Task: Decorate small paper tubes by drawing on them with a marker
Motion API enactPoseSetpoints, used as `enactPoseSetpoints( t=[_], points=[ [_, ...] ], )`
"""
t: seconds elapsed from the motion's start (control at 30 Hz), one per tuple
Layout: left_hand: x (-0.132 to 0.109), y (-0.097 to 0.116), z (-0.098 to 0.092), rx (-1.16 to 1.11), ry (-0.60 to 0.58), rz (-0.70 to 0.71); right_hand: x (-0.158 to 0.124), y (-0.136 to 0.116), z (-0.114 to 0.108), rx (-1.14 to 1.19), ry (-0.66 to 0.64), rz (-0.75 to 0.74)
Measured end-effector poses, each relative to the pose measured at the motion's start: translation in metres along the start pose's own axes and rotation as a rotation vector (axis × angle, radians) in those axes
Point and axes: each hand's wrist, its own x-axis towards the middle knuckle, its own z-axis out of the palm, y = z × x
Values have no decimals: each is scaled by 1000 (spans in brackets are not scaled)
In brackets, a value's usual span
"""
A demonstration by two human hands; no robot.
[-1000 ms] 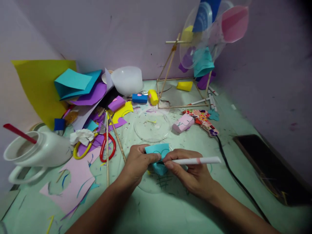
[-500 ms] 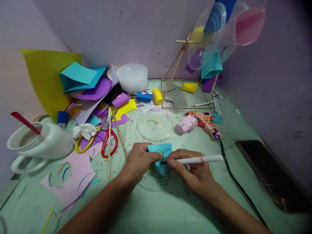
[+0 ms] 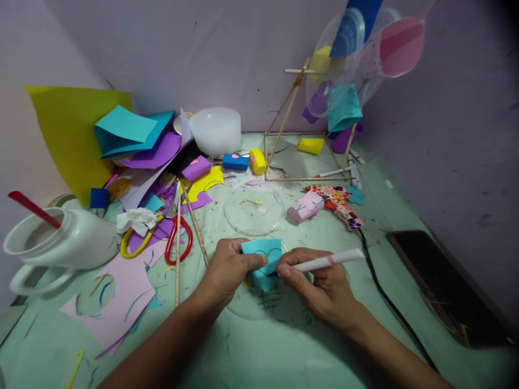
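Note:
My left hand (image 3: 232, 269) grips a turquoise paper piece (image 3: 264, 249) by its left side, thumb laid across its front. Dark curved lines are drawn on the paper. In my right hand (image 3: 320, 289) is a white marker pen (image 3: 330, 260) with a pink band, its tip end at the paper's right edge. Whether the tip touches the paper is hidden by my fingers. Beneath both hands lies a clear round plastic disc (image 3: 247, 312), and another clear disc (image 3: 255, 208) sits just beyond. A pink paper cup shape (image 3: 307, 206) with drawn lines lies farther right.
Left are a white mug (image 3: 87, 237), red and yellow-handled scissors (image 3: 178, 240), wooden sticks (image 3: 177, 270) and pink paper scraps (image 3: 117, 302). A stick frame (image 3: 284, 121) holding a plastic wheel stands at the back. A floral glue gun (image 3: 338, 204), its black cord and a phone (image 3: 441, 286) lie right.
The camera view has shifted slightly, so everything sits a little farther left. The marker has moved slightly toward the paper's right edge; both hands keep their holds.

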Motion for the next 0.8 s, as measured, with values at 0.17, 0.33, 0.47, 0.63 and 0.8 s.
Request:
enactPoseSetpoints(
  t=[0.17, 0.33, 0.47, 0.63, 0.8],
  points=[
    [0, 0, -1, -4, -4, -11, 0, 1, -2, -13, -2, -30],
    [0, 0, -1, -1, -8, -15, 0, 1, -3, -34, -17, -39],
    [0, -1, -1, 19, -1, -3, -1, 2, -1, -5, 8, -29],
    [0, -1, -2, 32, 17, -10, -2, 3, 1, 13, 12, -32],
    [1, -1, -1, 7, 6, -15, 0, 1, -2, -23, -18, -50]
  ],
)
